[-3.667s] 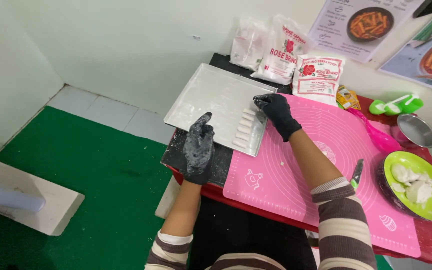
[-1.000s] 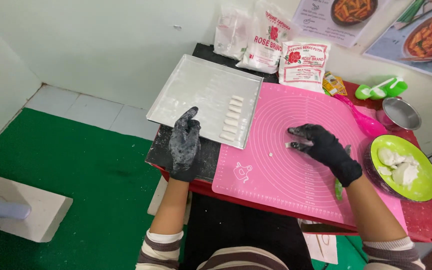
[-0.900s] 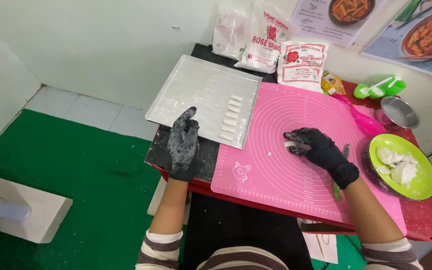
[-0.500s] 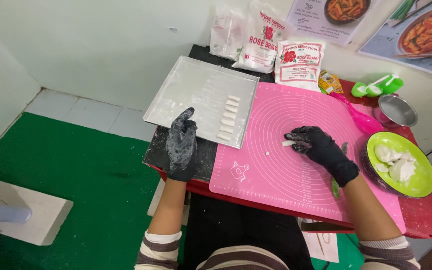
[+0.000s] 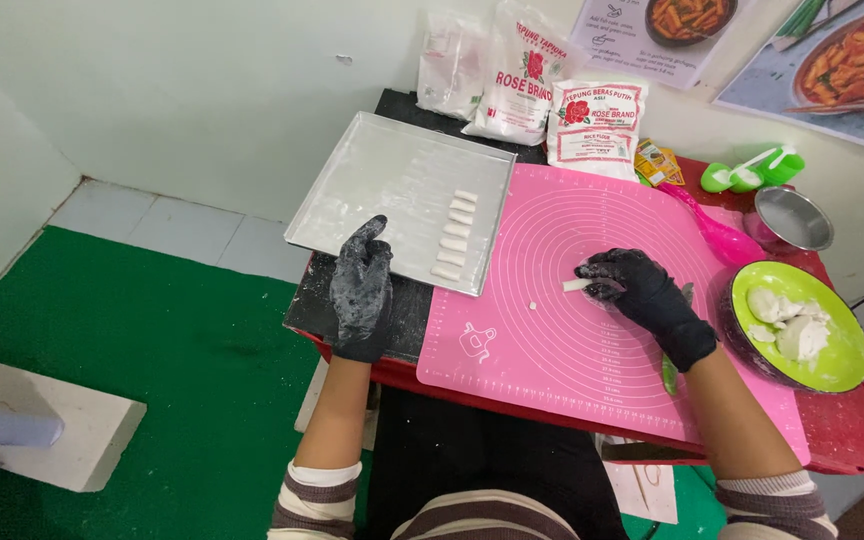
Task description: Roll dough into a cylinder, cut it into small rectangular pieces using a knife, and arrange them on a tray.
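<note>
White dough stick (image 5: 576, 285) lies on the pink silicone mat (image 5: 552, 340), pinched in the black-gloved right hand's (image 5: 637, 288) fingers; left hand (image 5: 360, 285) rests flat, fingers apart, touching the flour-dusted metal tray (image 5: 372, 180).

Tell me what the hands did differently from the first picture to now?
The right hand left the metal tray, moved out over the pink mat and took hold of a small white dough piece. The left hand stayed resting at the tray's near edge. The row of dough sticks stayed on the tray, and the green bowl stayed put.
</note>
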